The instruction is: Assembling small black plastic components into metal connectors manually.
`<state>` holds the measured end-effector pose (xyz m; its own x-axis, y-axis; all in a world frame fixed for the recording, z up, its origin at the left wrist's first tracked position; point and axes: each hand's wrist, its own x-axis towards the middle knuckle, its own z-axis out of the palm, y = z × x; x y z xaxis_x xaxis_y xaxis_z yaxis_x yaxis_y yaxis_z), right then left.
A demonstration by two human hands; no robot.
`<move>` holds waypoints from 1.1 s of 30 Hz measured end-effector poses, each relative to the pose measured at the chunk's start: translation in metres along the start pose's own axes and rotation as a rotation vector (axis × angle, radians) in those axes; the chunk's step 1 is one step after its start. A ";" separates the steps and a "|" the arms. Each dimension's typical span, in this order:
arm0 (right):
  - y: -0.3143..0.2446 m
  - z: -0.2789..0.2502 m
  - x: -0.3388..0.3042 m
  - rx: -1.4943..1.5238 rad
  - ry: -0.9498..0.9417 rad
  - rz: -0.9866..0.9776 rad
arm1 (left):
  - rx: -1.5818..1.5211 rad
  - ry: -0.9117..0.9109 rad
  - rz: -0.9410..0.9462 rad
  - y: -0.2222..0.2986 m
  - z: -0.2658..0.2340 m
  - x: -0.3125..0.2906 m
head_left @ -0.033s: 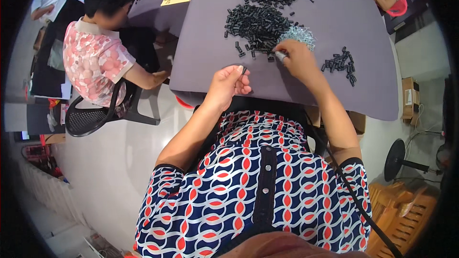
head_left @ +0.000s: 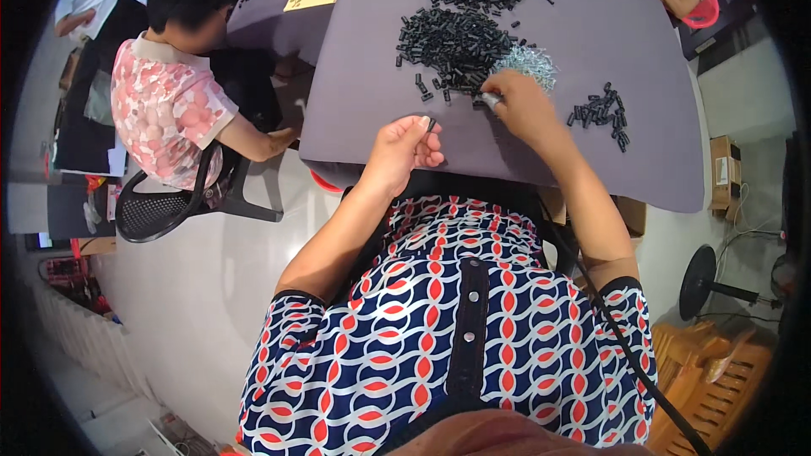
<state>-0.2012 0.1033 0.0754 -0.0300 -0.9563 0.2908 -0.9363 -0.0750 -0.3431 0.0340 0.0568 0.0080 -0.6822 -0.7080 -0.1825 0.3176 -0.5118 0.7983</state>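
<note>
black pieces (head_left: 452, 42), purple table (head_left: 541, 152), seemingly silver bits (head_left: 528, 61)

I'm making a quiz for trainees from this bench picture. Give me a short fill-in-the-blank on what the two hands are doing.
1. The left hand pinches one small ____ piece in its fingertips.
2. The right hand reaches the edge of the large black pile, beside a heap of ____ metal parts.
3. A smaller black cluster lies to the ____ of the right hand.

Missing words: black; silvery; right
</note>
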 end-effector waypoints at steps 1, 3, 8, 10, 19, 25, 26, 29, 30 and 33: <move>-0.005 0.004 0.004 0.002 0.000 0.000 | -0.013 -0.001 0.005 -0.001 -0.001 0.001; -0.008 0.012 0.012 -0.097 -0.041 0.016 | -0.019 -0.010 -0.001 -0.002 0.000 0.003; 0.007 0.028 0.029 -0.167 -0.075 -0.031 | -0.014 -0.034 -0.016 -0.008 -0.002 0.012; 0.004 0.024 0.031 -0.239 -0.112 -0.036 | -0.017 -0.028 -0.008 -0.009 -0.001 0.014; -0.012 0.009 -0.004 0.723 -0.179 0.257 | 0.087 -0.080 0.061 -0.011 0.013 0.032; -0.019 0.004 -0.023 0.919 -0.218 0.186 | 0.135 -0.129 0.168 -0.024 0.029 0.042; -0.019 0.000 -0.024 0.918 -0.149 0.221 | 0.129 -0.145 0.161 -0.024 0.030 0.042; -0.015 0.001 -0.022 0.842 -0.070 0.167 | 0.160 -0.202 0.170 -0.018 0.033 0.037; -0.015 -0.001 -0.021 0.760 -0.057 0.084 | 0.158 -0.210 0.164 -0.017 0.036 0.035; -0.029 -0.013 -0.022 0.857 -0.110 0.226 | 0.205 -0.158 0.188 -0.012 0.038 0.029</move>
<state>-0.1777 0.1303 0.0905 -0.1069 -0.9923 0.0634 -0.3281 -0.0250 -0.9443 -0.0149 0.0613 0.0147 -0.7229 -0.6885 0.0579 0.3195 -0.2588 0.9116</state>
